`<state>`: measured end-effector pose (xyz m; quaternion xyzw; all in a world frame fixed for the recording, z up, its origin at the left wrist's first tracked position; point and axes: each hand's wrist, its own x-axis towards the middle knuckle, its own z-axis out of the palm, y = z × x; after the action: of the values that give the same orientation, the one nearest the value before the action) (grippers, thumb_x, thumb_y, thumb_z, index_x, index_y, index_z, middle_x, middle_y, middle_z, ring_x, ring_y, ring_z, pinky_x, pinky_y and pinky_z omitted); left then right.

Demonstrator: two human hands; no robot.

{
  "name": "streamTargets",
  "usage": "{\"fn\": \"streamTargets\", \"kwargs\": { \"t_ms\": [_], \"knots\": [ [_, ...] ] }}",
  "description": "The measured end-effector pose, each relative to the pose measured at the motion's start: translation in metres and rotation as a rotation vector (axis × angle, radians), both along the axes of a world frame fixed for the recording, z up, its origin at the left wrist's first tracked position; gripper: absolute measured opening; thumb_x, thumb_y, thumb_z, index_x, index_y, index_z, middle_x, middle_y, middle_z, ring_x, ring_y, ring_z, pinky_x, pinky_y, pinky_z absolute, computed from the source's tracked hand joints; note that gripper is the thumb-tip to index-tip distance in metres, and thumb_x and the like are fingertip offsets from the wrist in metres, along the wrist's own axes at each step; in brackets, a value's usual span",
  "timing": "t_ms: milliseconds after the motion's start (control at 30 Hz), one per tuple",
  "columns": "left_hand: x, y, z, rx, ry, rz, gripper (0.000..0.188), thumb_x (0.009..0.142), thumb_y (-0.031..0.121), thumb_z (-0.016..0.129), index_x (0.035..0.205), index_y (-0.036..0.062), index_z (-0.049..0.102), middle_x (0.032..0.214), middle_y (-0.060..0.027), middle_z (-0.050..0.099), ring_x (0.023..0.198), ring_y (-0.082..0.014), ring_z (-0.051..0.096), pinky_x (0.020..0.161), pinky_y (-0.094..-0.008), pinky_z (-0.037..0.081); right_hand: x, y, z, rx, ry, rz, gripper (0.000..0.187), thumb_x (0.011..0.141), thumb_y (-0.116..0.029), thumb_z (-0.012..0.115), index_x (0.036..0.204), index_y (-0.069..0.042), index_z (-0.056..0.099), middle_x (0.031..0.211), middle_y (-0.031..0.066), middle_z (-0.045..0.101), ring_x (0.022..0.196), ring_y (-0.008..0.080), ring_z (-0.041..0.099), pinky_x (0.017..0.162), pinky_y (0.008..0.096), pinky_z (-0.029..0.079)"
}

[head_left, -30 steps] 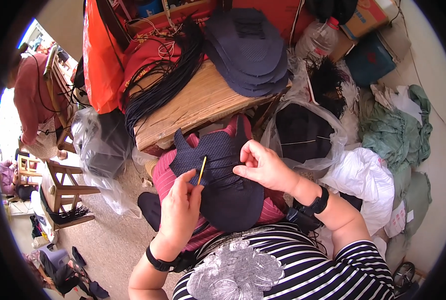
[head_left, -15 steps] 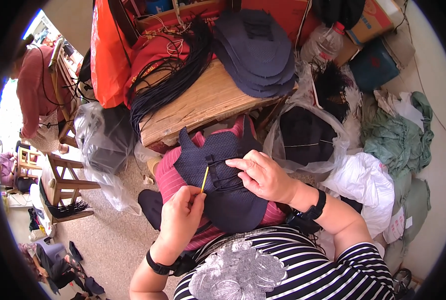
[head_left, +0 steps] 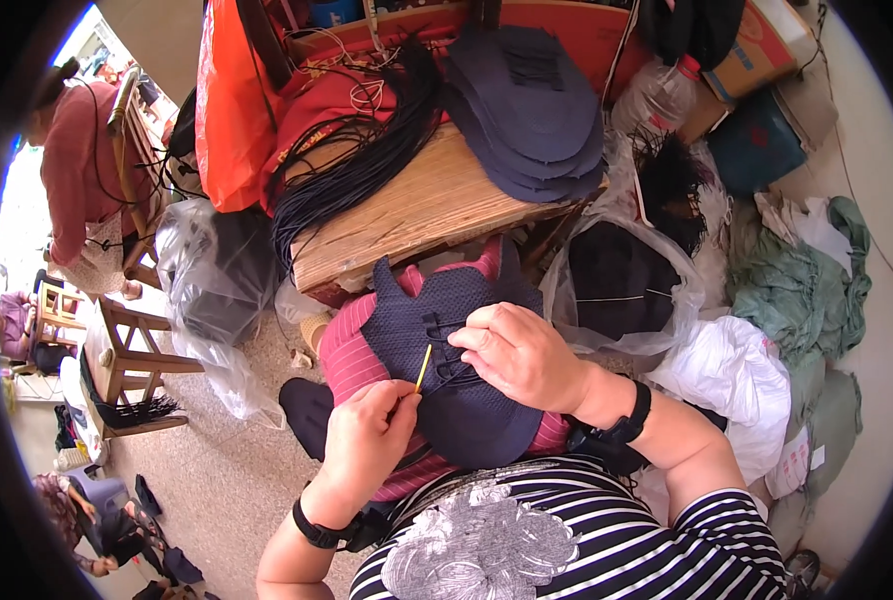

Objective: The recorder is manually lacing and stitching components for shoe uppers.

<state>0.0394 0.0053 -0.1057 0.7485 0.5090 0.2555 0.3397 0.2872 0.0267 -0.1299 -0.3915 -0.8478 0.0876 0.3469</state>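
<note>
A dark navy shoe upper (head_left: 397, 325) of textured fabric lies across my lap, with two points at its far end. Black loops and lacing (head_left: 452, 372) run down its middle. My left hand (head_left: 370, 430) pinches a thin yellow stick-like tool (head_left: 424, 368), its far end slanting up towards the loops. Over the right half of the upper, my right hand (head_left: 517, 355) has thumb and fingers drawn together on a black cord (head_left: 449, 324) that leads from the loops. The hand covers part of the cord and the fabric beneath.
Ahead stands a wooden bench (head_left: 367, 232) bearing a bundle of black cords (head_left: 367, 165) and a stack of navy cut pieces (head_left: 527, 110). A clear plastic bag (head_left: 687, 325) with dark pieces sits to the right, near a white sack (head_left: 732, 375). Wooden stools (head_left: 132, 360) and another person (head_left: 92, 180) are at left.
My right hand's fingers have drawn together from a spread, pointing pose. The yellow tool has shifted slightly down and right with my left hand, away from the upper loop.
</note>
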Motion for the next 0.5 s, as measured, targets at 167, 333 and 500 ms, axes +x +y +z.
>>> {"fn": "streamTargets", "kwargs": {
  "t_ms": [167, 333, 500],
  "knots": [
    [-0.002, 0.008, 0.003, 0.109, 0.052, -0.038, 0.007, 0.088, 0.003, 0.073, 0.093, -0.0002, 0.071, 0.081, -0.0155, 0.07, 0.069, -0.031, 0.069, 0.063, -0.0374, 0.054, 0.003, 0.004, -0.007, -0.105, 0.177, 0.054, 0.037, 0.083, -0.002, 0.077, 0.118, -0.005, 0.066, 0.105, 0.0086, 0.059, 0.095, 0.0265, 0.064, 0.085, 0.039, 0.054],
    [-0.006, 0.019, 0.008, 0.06, 0.157, -0.143, 0.008, 0.086, 0.003, 0.073, 0.094, 0.0014, 0.071, 0.083, -0.0158, 0.069, 0.074, -0.0346, 0.069, 0.066, -0.0401, 0.055, 0.006, 0.005, -0.012, -0.074, 0.216, 0.079, 0.045, 0.08, 0.002, 0.08, 0.123, -0.007, 0.068, 0.105, 0.0086, 0.059, 0.09, 0.0255, 0.062, 0.076, 0.0371, 0.053],
    [-0.01, 0.033, 0.008, 0.119, 0.163, -0.221, 0.01, 0.086, 0.002, 0.071, 0.096, 0.0018, 0.071, 0.082, -0.0148, 0.066, 0.075, -0.0358, 0.067, 0.066, -0.0419, 0.054, 0.008, 0.003, -0.015, -0.113, 0.259, 0.069, 0.046, 0.08, 0.004, 0.08, 0.123, -0.007, 0.069, 0.103, 0.0087, 0.058, 0.089, 0.0244, 0.061, 0.073, 0.0351, 0.051]
  ]
}}
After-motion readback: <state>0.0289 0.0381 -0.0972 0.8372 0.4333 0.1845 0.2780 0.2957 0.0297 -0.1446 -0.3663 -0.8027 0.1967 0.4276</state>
